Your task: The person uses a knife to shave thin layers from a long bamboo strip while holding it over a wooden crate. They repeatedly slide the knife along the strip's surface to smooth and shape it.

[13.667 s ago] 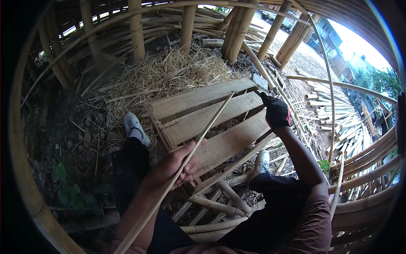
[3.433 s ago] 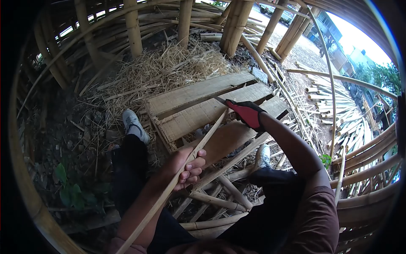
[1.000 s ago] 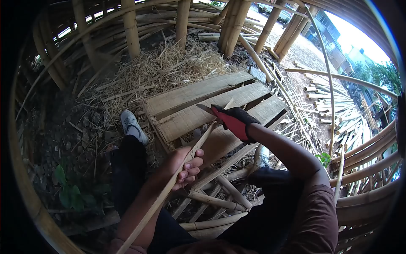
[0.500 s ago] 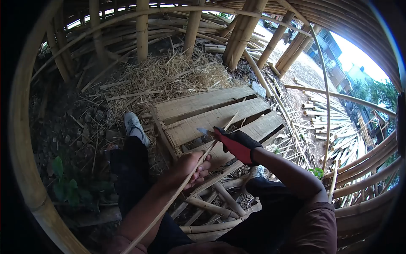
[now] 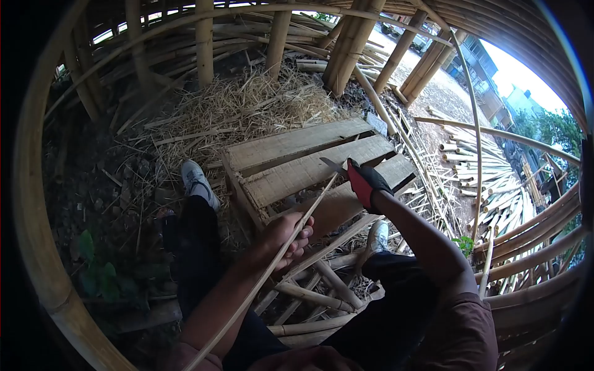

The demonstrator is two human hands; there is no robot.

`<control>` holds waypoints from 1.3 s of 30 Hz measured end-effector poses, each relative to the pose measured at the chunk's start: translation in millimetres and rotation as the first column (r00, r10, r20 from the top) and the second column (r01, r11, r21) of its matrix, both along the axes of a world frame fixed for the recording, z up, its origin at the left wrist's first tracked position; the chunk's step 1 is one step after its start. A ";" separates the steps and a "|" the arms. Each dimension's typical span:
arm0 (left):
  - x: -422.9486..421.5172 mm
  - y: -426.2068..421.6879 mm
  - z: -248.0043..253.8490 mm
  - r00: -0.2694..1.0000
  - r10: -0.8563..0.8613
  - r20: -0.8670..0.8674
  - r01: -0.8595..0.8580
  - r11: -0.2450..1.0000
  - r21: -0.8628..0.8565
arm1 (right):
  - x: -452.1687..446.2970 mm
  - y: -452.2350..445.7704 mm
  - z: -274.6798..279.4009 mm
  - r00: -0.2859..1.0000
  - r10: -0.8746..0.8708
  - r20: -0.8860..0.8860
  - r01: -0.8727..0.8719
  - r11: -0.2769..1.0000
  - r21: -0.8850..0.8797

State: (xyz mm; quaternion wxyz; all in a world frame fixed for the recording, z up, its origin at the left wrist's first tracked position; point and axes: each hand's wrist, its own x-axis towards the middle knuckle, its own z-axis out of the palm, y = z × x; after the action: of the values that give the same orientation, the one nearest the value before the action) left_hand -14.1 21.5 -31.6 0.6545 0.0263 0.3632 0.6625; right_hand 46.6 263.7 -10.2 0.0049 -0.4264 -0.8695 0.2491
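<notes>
My left hand, bare, is closed around a long thin bamboo strip. The strip slants from beside my left forearm up to its far tip over the slatted wooden crate. On my right hand is a red and black glove, and its fingers are wrapped round a knife. The blade points left, close to the strip's far tip; I cannot tell whether they touch. The knife's handle is mostly hidden in the glove.
Bamboo posts stand behind a heap of shavings. Stacked bamboo poles lie at the right. Beneath the crate's near side are bamboo pieces, between my shoes. Curved bamboo rails frame both sides.
My right hand has moved away and to the right with the knife, out to the strip's far tip. My left hand keeps its grip, shifted only slightly.
</notes>
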 end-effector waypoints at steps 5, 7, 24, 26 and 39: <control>-1.4 1.3 -3.3 0.999 0.021 0.047 -0.020 0.999 -0.025 | 3.3 -43.8 13.5 0.982 0.179 0.051 -0.158 0.946 -0.282; 0.8 -1.3 -6.5 0.997 0.033 0.072 -0.029 0.998 -0.049 | -2.7 -30.9 7.2 0.990 0.134 -0.049 -0.140 0.977 -0.160; 0.7 -2.6 -4.8 0.994 0.036 0.099 -0.032 0.999 -0.038 | 12.1 -65.3 37.9 0.975 0.212 0.072 -0.208 0.977 -0.053; 0.1 -0.5 -6.6 0.991 0.088 0.103 -0.083 0.995 -0.053 | 15.1 -75.3 31.4 0.970 0.211 0.119 -0.206 0.977 -0.053; -1.2 -3.7 -11.4 0.992 0.069 0.108 -0.062 0.996 -0.067 | 6.8 -73.3 35.6 0.979 0.134 0.153 -0.129 0.991 -0.046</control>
State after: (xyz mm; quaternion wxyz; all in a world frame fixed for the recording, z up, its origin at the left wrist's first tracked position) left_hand -15.3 17.8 -43.0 0.6519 -0.0433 0.3479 0.6723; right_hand 53.5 190.4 25.4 -0.0872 -0.3862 -0.8889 0.2305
